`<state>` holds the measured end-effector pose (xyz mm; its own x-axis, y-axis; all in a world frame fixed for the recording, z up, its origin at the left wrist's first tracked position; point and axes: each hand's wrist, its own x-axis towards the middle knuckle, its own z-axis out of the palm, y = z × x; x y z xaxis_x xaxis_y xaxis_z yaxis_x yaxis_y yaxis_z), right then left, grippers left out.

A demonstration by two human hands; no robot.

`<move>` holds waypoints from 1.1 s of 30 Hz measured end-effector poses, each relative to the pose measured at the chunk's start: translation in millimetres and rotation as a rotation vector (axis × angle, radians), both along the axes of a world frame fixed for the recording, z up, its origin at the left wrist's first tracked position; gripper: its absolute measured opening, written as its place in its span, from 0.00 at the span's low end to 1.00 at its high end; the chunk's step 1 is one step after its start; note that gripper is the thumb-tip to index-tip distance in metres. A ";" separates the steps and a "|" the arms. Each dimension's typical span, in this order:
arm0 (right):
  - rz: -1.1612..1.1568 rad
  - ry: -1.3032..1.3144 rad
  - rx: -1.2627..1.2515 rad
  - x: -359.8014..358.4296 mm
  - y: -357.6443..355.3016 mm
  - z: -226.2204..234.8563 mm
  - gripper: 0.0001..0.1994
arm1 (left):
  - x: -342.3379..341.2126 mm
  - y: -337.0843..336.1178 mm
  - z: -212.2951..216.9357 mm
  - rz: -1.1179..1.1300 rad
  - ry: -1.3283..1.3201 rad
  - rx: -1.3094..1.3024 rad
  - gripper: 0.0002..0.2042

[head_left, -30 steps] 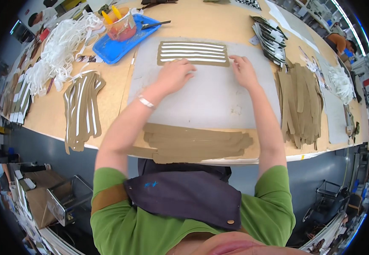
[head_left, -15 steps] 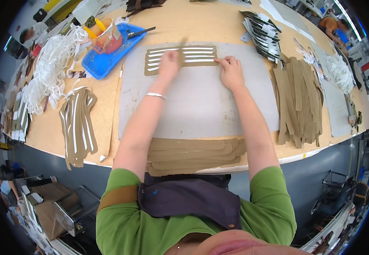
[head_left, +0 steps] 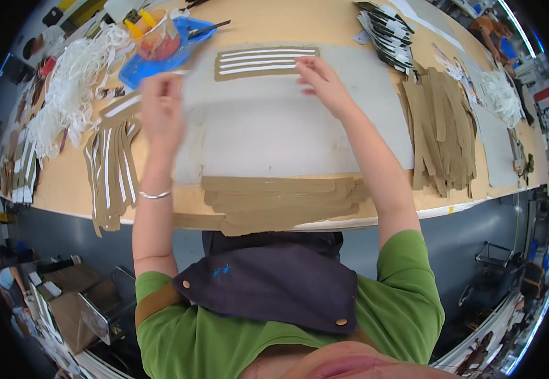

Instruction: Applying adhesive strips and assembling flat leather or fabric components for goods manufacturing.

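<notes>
Pale wooden tabletop spreads out in front of the person, and nearest along its edge, closer to the body than either hand, lies a stack of plain brown strips. Beyond it, a grey mat fills the space between the two hands.

Just outside the left hand, on its near-left side, a pile of banded strips lies fanned on the wood. That hand is blurred, but its fingers look closed in a pinch on one banded strip, which slants from the fingertips out over the pile's far end. Across the mat, the right hand is loosely curled and part-open with nothing clasped; its fingertips reach the right end of a row of brown strips with four white bands showing. Well to the right of this hand is another plain brown heap.

Beyond the left hand sits a blue tray with a tub on it; a tangle of white tape lies farther left.

Judging by the layout, the fanned pile is done, the row already carries its bands, and both plain piles remain, so plenty seems left.
</notes>
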<state>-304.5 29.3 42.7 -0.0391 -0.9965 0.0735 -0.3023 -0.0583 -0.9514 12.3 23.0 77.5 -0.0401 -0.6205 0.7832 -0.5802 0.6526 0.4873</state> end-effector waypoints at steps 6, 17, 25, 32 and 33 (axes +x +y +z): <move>0.200 0.062 0.344 21.6 62.5 2.7 0.16 | -70.3 67.8 -61.1 -0.445 -0.425 0.305 0.08; 0.203 0.675 -0.142 15.4 88.7 4.0 0.12 | -19.7 12.1 -66.8 -0.402 -0.509 0.582 0.13; 0.363 0.685 -0.042 79.2 32.8 -29.8 0.13 | -25.5 -6.9 -69.1 -0.524 -0.501 0.667 0.08; 0.328 0.581 -0.154 77.5 35.6 -42.3 0.09 | -24.6 -8.5 -78.3 -0.538 -0.396 0.688 0.04; 0.317 0.553 -0.171 76.1 36.9 -45.0 0.09 | -24.3 -7.7 -77.7 -0.532 -0.385 0.684 0.04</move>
<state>-228.4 66.2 -2.3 0.3432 -0.9261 0.1567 -0.6875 -0.3614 -0.6298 -12.0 15.3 -0.2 -0.6297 -0.7658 0.1304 -0.4890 0.5212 0.6995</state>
